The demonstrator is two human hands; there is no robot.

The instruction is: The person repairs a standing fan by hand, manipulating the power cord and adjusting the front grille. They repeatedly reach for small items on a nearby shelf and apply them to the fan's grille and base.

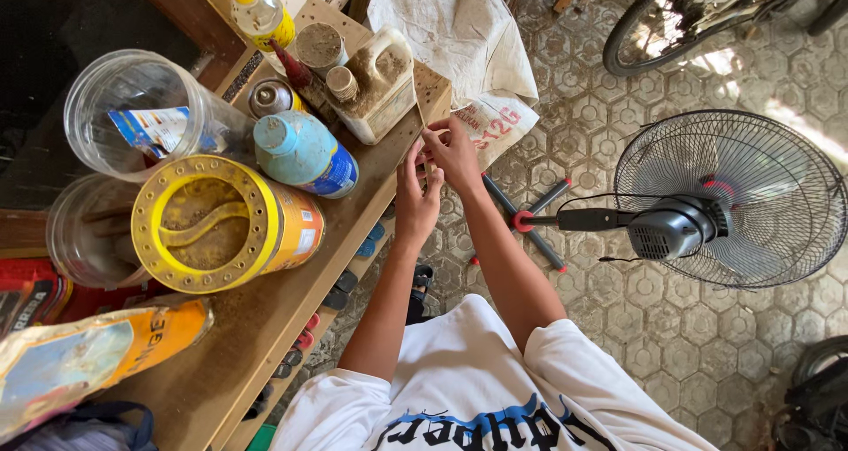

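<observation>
Both hands meet at the far corner of the wooden counter (pixel 265 327), where they pinch a thin, pale strip (pixel 423 120) that looks like wood or card. The strip's long axis runs up and away from the person, alongside the counter's corner edge; its far end points toward the crumpled white sack (pixel 459 27) lying on the tiled floor (pixel 618 327). Only a short length shows above the fingers, and the lower part is hidden behind them.

The right hand (pixel 453 153) is closed on the strip, thumb and forefinger pressed together near its upper part. The left hand (pixel 415 199) sits just below and beside it, fingers curled against the strip's lower end; whether it grips or merely steadies it cannot be told.

Close by on the counter stand a dusty white jug (pixel 382 84), a blue-capped bottle (pixel 305 153) lying on its side, and a yellow tin (pixel 225 226). A standing fan (pixel 707 208) sits on the floor to the right.
</observation>
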